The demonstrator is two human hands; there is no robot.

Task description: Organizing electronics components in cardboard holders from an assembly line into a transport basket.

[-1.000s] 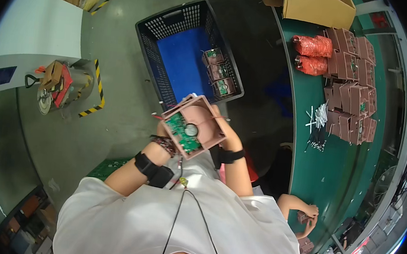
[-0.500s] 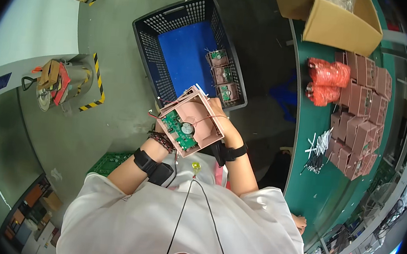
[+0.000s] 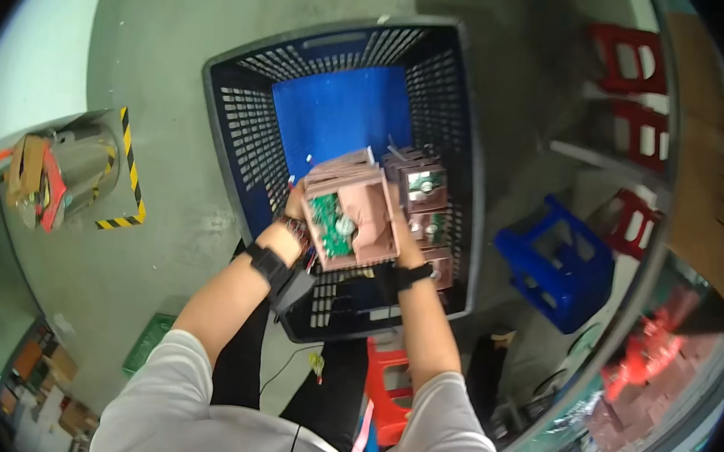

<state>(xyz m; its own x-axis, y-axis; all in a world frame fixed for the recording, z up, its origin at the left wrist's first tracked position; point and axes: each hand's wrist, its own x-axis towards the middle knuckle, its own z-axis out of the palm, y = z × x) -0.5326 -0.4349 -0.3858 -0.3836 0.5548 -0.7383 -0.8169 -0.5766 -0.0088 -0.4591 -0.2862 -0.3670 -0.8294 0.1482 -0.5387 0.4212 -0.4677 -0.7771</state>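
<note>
Over the dark plastic crate [image 3: 473, 163] I hold a small stack of dusty-pink plastic housings [image 3: 371, 218], tilted with the open side up. Inside the uppermost housing sit a green circuit board [image 3: 325, 223] and a round silver part. My left hand [image 3: 296, 204] grips the left side, its fingers mostly hidden behind the plastic. On the opposite side my right hand [image 3: 400, 225] closes round the stack, also partly covered. Similar housings with boards [image 3: 425, 188] stand in a row along the crate's right wall, just beside my right hand. The crate's blue bottom [image 3: 338, 103] shows at the far end.
To the right are a blue stool [image 3: 558, 265] and several red stools [image 3: 630, 64]. A red stool [image 3: 389, 383] stands by my legs. Far right, a bench carries red plastic bags [image 3: 648, 350] and more pink housings. A metal bin [image 3: 82, 176] stands left, beside striped floor tape.
My body has leaned forward over the crate. Both hands have carried the stack of housings away from my chest and down into the crate's opening, still gripping it.
</note>
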